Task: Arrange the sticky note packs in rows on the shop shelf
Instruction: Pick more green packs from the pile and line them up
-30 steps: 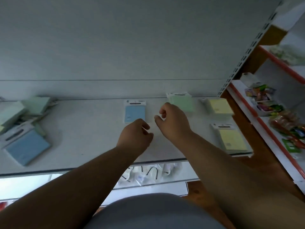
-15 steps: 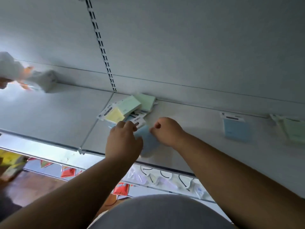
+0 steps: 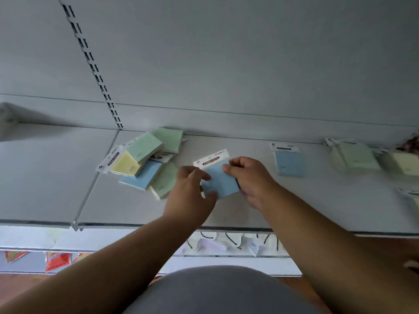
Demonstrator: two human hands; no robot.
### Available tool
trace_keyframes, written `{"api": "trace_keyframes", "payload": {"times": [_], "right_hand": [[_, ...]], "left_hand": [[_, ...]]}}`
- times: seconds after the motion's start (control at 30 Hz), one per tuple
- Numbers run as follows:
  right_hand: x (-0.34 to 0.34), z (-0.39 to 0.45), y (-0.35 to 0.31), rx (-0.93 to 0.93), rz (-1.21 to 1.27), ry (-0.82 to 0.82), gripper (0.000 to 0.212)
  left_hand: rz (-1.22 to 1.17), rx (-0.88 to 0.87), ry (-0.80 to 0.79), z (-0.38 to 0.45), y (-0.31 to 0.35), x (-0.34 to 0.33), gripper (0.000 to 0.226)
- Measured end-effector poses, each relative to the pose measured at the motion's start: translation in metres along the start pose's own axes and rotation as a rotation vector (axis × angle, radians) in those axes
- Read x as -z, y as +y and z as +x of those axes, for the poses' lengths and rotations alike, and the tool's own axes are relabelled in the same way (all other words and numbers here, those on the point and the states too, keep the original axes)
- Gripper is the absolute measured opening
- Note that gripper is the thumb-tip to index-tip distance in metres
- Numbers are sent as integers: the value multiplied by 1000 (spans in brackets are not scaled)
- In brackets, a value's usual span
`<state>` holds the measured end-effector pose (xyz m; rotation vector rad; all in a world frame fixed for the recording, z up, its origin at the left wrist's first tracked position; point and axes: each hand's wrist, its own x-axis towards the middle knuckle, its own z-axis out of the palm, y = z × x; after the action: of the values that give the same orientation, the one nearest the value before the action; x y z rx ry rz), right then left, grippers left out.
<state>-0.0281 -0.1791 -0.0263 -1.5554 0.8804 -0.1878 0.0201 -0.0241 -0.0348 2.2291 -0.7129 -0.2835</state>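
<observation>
A blue sticky note pack (image 3: 220, 182) with a white header card is held just above the white shelf (image 3: 317, 207), tilted. My left hand (image 3: 192, 196) grips its lower left edge and my right hand (image 3: 251, 180) grips its right side. To the left lies a loose pile of packs (image 3: 145, 164) in green, yellow and blue. Further right, a blue pack (image 3: 289, 163), a green pack (image 3: 353, 158) and a yellow pack (image 3: 405, 164) lie in a row near the back of the shelf.
A slotted upright rail (image 3: 90, 62) runs up the back panel at the left. A neighbouring shelf board (image 3: 45, 175) adjoins on the left. Below the shelf edge hang small packaged goods (image 3: 229, 243), and red packets (image 3: 56, 260) show at the lower left.
My view swung left to the pile. Both hands reached into it, took a blue pack and lifted it to the right of the pile.
</observation>
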Motion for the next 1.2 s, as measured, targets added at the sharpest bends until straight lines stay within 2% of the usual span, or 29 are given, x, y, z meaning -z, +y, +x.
{"api": "trace_keyframes", "payload": {"times": [0.07, 0.2, 0.33, 0.43, 0.53, 0.7, 0.83, 1.0, 1.2], "right_hand": [[35, -3, 11, -2, -115, 80, 12], [106, -10, 33, -23, -371, 230, 36], [164, -16, 41, -73, -554, 255, 28], [186, -17, 47, -58, -821, 201, 33], [190, -16, 49, 24, -985, 223, 36], [175, -24, 44, 271, -923, 172, 20], [142, -25, 38, 403, -842, 60, 23], [77, -25, 20, 465, -747, -95, 19], [-30, -16, -7, 455, -605, -120, 14]], "left_hand": [[-11, -38, -119, 5, 18, -23, 39], [54, -134, -297, 10, 65, -70, 52], [162, -223, -342, 6, 104, -114, 49], [239, -210, -341, -1, 118, -136, 43], [281, -179, -292, -6, 124, -146, 41], [193, -102, -135, -17, 123, -138, 39], [182, -45, -31, -30, 102, -115, 36], [171, 5, 75, -25, 61, -66, 30], [180, 61, 268, -4, -10, 19, 29]]}}
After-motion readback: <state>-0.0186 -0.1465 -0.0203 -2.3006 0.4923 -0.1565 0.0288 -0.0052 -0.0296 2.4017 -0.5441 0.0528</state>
